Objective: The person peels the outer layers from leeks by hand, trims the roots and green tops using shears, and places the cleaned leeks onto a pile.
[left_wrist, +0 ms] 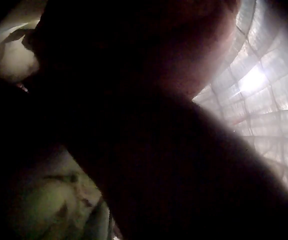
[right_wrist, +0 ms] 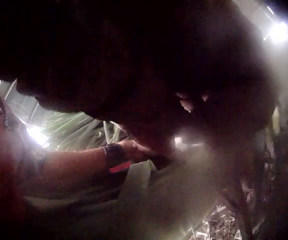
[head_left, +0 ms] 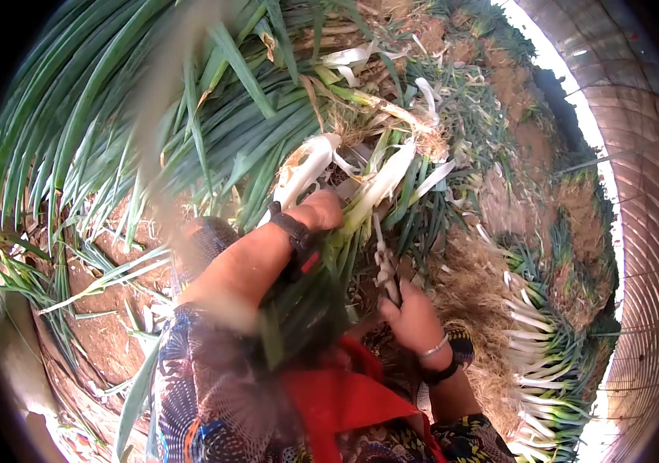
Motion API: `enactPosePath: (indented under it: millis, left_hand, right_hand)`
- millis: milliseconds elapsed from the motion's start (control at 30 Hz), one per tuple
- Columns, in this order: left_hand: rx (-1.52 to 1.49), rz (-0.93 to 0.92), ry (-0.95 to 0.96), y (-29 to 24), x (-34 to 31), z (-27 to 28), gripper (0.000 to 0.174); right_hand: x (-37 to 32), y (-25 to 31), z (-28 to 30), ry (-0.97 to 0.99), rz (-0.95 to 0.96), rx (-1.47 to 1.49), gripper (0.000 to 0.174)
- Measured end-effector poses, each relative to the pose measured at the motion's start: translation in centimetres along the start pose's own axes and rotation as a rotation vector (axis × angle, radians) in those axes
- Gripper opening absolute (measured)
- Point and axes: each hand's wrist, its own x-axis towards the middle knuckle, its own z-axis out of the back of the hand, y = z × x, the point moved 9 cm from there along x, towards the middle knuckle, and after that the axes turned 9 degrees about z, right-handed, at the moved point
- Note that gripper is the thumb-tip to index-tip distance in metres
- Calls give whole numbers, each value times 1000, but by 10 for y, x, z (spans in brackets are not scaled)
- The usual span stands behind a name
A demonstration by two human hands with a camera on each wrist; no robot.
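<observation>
My left hand [head_left: 321, 211] grips a bunch of leeks [head_left: 382, 184] near their pale stalks, and their green leaves hang toward my lap. A thick white stalk [head_left: 306, 166] lies beside that wrist. My right hand [head_left: 416, 322] holds a narrow, knobbly grey tool [head_left: 384, 270] whose thin end points up at the leeks; its exact kind I cannot tell. In the right wrist view, the left hand [right_wrist: 136, 149] and a pale leaf [right_wrist: 138, 175] show past dark shadow. The left wrist view is mostly dark, with a blurred pale stalk [left_wrist: 16, 60] at its edge.
A large heap of long green leaves [head_left: 98, 100] fills the upper left. Along the right lies a row of leeks [head_left: 534, 339] with tangled roots [head_left: 472, 301]. Cut leaf scraps cover the soil [head_left: 109, 332]. Curved ribbed sheeting [head_left: 650, 231] rises at the far right.
</observation>
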Motion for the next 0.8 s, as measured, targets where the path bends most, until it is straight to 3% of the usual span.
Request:
enactPosePath:
  millis: [167,200,333,367,467,533,567,633,733,800]
  left_hand:
    - [-126,0,-50,7,5,-1,32]
    - [-109,15,-57,9,5,1,31]
    - [-15,24,-42,0,-4,2,29]
    - [-12,24,-54,-1,-5,0,28]
    - [10,20,-73,0,-6,13,27]
    - [45,-1,-52,-3,-5,5,27]
    - [71,-9,-55,-2,-2,4,27]
    - [74,-73,-83,0,7,-3,26]
    - [113,-122,-34,0,8,-7,33]
    - [42,-65,-43,2,7,-5,33]
  right_hand:
    - [53,-37,7,-25,-65,-149,38]
    - [68,-20,20,2,-74,-115,41]
    - [134,-78,24,-30,-238,-246,44]
    - [144,-96,25,-61,-250,-301,37]
    - [114,-81,21,-45,-169,-172,34]
    - [60,-32,15,59,-110,-27,30]
    - [35,-18,10,128,-110,-109,31]
    - [-4,14,4,144,42,-33,36]
    - [-34,24,-4,309,-39,-55,45]
    - [-32,26,-2,277,-29,-32,47]
